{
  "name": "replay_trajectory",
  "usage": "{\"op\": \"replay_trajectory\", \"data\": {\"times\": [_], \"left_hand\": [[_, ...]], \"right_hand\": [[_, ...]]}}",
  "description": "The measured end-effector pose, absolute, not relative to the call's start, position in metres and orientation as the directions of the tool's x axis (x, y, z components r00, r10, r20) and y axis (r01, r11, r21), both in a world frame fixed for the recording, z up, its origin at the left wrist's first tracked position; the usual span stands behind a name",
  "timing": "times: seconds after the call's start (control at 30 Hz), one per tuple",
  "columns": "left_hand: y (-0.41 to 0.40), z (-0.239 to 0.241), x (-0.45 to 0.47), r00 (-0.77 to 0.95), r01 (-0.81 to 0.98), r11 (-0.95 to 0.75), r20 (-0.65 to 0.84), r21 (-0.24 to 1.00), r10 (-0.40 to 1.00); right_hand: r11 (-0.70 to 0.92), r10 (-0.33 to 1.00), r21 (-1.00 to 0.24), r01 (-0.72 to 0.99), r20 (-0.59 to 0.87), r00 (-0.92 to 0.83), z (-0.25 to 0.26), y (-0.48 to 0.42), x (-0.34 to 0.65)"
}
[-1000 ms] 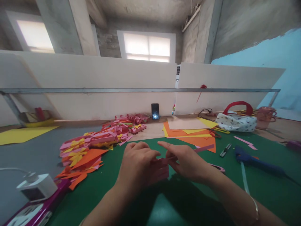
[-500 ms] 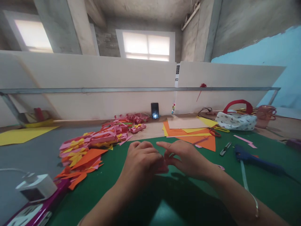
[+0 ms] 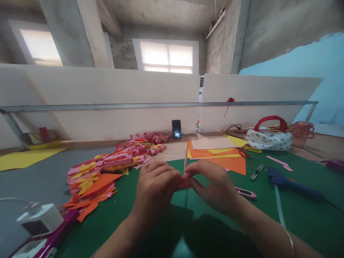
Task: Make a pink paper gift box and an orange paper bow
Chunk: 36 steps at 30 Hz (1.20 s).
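Here, pink paper point(image 3: 184, 185) is pinched by the left hand point(image 3: 158, 183) and right hand point(image 3: 213, 182), in the frame's lower middle. It seems light and easily bent, best held softly by its edges.

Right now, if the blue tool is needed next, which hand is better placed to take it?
Probably the right hand: the blue tool lies nearer to it, and the left hand would have to reach across. Both hands are at the pink paper, so the right would first let go.
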State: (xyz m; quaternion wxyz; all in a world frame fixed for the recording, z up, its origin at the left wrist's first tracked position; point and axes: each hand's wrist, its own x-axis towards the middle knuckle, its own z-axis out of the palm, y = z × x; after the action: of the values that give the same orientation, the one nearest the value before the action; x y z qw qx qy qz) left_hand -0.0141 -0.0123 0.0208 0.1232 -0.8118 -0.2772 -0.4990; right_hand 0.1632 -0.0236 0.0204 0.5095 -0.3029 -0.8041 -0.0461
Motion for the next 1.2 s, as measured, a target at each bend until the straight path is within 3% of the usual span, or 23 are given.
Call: {"op": "replay_trajectory", "data": {"times": [0.43,0.6,0.8,1.2], "left_hand": [[-0.013,0.018,-0.014,0.314,0.615,-0.789,0.919,-0.006,0.238],[-0.015,0.020,-0.011,0.304,0.613,-0.790,0.928,-0.017,0.215],[-0.019,0.022,-0.008,0.225,0.632,-0.773,0.939,0.061,0.258],[-0.022,0.021,-0.006,0.201,0.619,-0.782,0.947,0.077,0.252]], "right_hand": [[0.809,0.435,-0.237,0.538,0.857,-0.276,0.020,-0.025,0.159],[0.785,0.512,-0.349,0.512,0.831,-0.219,0.018,-0.028,0.156],[0.706,0.671,-0.581,0.406,0.731,-0.122,0.019,-0.030,0.154],[0.629,0.773,-0.748,0.214,0.631,-0.067,0.013,-0.028,0.150]]}}
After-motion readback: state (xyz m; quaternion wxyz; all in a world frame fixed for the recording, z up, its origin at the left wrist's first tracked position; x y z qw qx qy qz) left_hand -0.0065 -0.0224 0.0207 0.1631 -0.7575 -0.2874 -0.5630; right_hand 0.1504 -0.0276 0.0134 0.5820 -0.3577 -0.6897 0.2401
